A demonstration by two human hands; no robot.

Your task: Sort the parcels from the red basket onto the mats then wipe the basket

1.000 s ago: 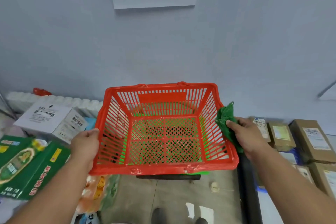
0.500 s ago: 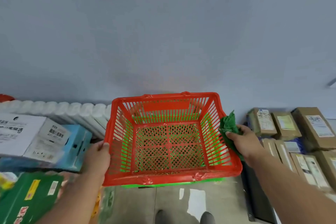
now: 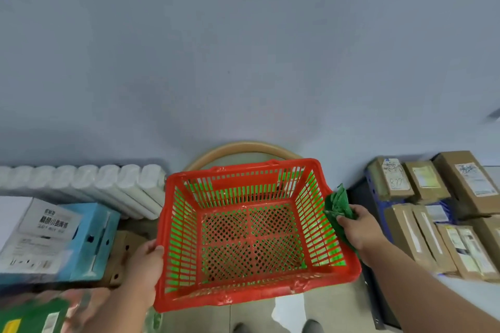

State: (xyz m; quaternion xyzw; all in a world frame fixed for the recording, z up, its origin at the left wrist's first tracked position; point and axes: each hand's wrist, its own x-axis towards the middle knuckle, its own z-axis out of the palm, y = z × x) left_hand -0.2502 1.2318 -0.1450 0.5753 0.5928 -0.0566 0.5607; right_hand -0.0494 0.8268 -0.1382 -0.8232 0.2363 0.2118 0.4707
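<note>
The red basket (image 3: 243, 297) is held up in front of me, empty, its lattice floor and slatted walls showing green behind them. My left hand (image 3: 146, 262) grips its left rim. My right hand (image 3: 357, 227) presses a crumpled green cloth (image 3: 338, 203) against the outside of the basket's right wall. Brown cardboard parcels (image 3: 433, 192) lie in rows on dark and blue mats (image 3: 378, 203) at the right.
White and blue boxes (image 3: 54, 238) are stacked at the left, with a row of white rolls (image 3: 81, 184) behind them against the wall. A tan curved hoop (image 3: 243, 149) shows behind the basket. Green packaging (image 3: 32, 316) sits at the lower left. Grey floor lies below.
The view has tilted downward and the basket has shifted right and lower in it. Both hands keep their holds; the cloth stays on the right wall.
</note>
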